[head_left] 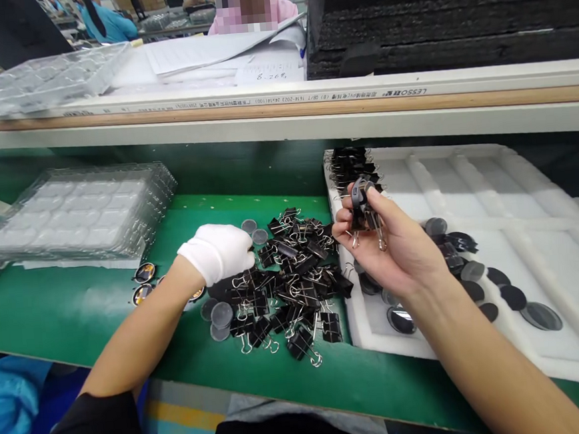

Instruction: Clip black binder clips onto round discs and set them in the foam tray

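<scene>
My left hand [219, 252] wears a white glove, its fingers curled closed at the left edge of a heap of black binder clips [298, 270]. Whatever it may hold is hidden. Bare, my right hand [392, 249] is raised over the edge of the white foam tray [354, 305]. Its fingers grip black binder clips [370, 217] with silver handles, and a dark rounded piece shows at their top. Clear round discs [222, 314] lie left of the heap, with two more discs [254, 232] beside my gloved fingers.
Small round parts [142, 293] rest near my left forearm. Stacked clear plastic trays [79, 213] stand at the left. Inside the foam tray are dark and clear discs [514, 297] and a row of clips [350, 165]. A shelf edge [282, 124] crosses above; people sit beyond.
</scene>
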A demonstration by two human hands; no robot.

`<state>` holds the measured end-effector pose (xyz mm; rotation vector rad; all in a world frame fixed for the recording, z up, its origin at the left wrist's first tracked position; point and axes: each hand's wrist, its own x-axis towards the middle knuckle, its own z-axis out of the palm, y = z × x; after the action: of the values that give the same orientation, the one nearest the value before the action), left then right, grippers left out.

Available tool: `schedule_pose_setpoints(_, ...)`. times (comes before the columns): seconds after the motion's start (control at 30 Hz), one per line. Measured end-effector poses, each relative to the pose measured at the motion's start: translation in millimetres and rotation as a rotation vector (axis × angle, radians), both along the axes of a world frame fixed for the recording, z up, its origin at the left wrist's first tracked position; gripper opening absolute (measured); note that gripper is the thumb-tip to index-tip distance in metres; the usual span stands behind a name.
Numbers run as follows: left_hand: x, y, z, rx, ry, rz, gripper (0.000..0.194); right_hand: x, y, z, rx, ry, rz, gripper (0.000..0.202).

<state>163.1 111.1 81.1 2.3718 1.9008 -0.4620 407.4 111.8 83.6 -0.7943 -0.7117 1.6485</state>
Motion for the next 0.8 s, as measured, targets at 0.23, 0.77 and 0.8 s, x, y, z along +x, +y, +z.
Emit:
schedule_pose_setpoints(0.23,-18,-8,27.2,0.342,-0.121,-0.075,0.041,6,-1,-0.6,0.029,-0.063,0.062,0.014)
schedule_pose_setpoints(0.77,21,-24,14.8,0.167,-0.848,-0.117,0.042,3,-15,-13.2,0.341,-0.356,0.371,0.020)
schedule_pose_setpoints(0.8,23,-25,14.7,0.158,-0.834,-0.078,0.044,3,-15,-13.4,0.346,-0.376,0.371,0.020)
